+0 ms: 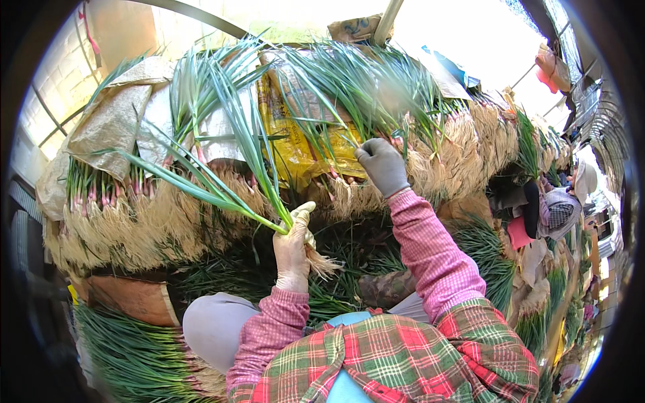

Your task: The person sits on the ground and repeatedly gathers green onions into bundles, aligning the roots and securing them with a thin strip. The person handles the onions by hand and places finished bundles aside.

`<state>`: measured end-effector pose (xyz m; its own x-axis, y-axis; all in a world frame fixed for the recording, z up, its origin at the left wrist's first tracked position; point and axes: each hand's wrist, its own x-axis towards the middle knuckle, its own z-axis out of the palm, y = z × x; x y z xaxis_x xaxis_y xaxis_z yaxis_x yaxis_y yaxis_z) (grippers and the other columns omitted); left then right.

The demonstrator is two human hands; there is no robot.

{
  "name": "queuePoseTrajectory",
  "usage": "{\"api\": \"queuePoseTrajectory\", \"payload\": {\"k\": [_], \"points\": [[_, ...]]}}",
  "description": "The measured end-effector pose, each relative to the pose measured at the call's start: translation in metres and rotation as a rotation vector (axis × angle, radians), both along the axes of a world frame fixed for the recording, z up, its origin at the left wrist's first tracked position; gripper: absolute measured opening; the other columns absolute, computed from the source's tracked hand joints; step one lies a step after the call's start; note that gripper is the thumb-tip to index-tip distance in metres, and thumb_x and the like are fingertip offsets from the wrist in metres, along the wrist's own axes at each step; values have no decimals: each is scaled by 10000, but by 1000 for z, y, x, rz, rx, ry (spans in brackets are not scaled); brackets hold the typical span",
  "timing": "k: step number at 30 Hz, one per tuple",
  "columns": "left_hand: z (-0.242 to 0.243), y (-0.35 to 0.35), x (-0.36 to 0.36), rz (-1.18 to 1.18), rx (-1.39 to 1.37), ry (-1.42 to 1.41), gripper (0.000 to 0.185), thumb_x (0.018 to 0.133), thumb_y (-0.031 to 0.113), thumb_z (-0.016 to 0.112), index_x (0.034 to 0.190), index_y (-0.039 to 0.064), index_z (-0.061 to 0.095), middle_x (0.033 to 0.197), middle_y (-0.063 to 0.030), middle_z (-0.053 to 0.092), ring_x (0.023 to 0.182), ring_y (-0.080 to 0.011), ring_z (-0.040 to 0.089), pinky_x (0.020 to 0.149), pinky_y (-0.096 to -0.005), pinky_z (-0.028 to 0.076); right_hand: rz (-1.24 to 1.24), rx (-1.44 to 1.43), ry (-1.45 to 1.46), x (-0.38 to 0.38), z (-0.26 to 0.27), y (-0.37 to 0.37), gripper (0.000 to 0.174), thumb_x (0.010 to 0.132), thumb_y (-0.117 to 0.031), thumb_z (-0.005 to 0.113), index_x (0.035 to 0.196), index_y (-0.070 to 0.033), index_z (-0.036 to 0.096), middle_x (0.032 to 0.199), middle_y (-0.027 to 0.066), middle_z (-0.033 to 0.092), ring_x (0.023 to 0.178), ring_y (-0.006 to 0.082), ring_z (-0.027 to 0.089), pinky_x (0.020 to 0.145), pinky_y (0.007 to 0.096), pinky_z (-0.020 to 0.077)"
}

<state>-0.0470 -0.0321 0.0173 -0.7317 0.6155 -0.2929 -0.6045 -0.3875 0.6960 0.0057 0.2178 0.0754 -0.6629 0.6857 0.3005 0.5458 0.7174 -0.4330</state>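
My left hand [295,247], in a pale glove, is closed around a few green garlic plants [257,166]. Their long leaves fan up and to the left, and their pale roots [322,264] hang out below the fist. My right hand [383,163], in a grey glove, reaches to the heap in front of me. Its fingertips pinch a thin green garlic stalk [335,113]; the lower end of that stalk is hidden by the hand. Right beside it lie more plants of the heap [352,85], their roots [443,146] facing me.
Sacking [108,126] and a yellow printed bag [287,136] partly cover the long heap. Loose leaves [227,272] litter the ground by my knees. More bundled plants [136,352] lie at lower left. Another person [559,206] in a pale hat sits at the right.
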Motion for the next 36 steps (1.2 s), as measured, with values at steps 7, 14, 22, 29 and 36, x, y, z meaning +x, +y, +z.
{"api": "queuePoseTrajectory", "payload": {"k": [7, 14, 22, 29, 36], "points": [[-6, 17, 3, -141, -134, 70, 293, 985, 249, 698, 1195, 48, 735, 890, 7, 735, 535, -16, 456, 489, -174, 348, 463, -305, -131, 44, -13, -98, 333, 917, -415, 717, 976, -88, 741, 868, 112, 742, 749, 278, 722, 713, 398, 578], [-27, 14, 18, -109, -196, 54, 197, 963, 242, 723, 952, 50, 681, 723, -11, 650, 543, -103, 590, 473, -217, 420, 309, -1012, 121, 28, -59, -97, 536, 947, -448, 689, 1255, -23, 585, 894, 49, 682, 777, 136, 644, 675, 273, 526], [-16, 7, 29, -44, -232, 162, 139, 975, 175, 699, 972, 37, 686, 761, -5, 672, 569, -68, 552, 520, -221, 433, 88, -1203, 779, -3, -38, -137, 257, 959, -147, 610, 1178, -14, 595, 944, 54, 674, 780, 128, 618, 745, 264, 528], [10, -18, 21, 153, -97, 441, 154, 1028, 107, 606, 1057, -19, 690, 843, -33, 696, 612, -62, 590, 532, -220, 500, 114, -146, 504, -2, -24, -64, 248, 1021, -229, 534, 1182, -66, 628, 875, 55, 709, 727, 176, 682, 670, 327, 563], [-1, -19, -7, 32, -140, 136, 242, 1034, 248, 622, 1070, 27, 715, 703, 17, 617, 561, -47, 528, 496, -188, 402, 247, -190, -99, -17, -51, -74, 253, 964, -315, 624, 1054, -93, 705, 987, 160, 724, 902, 341, 703, 827, 463, 551]]}}
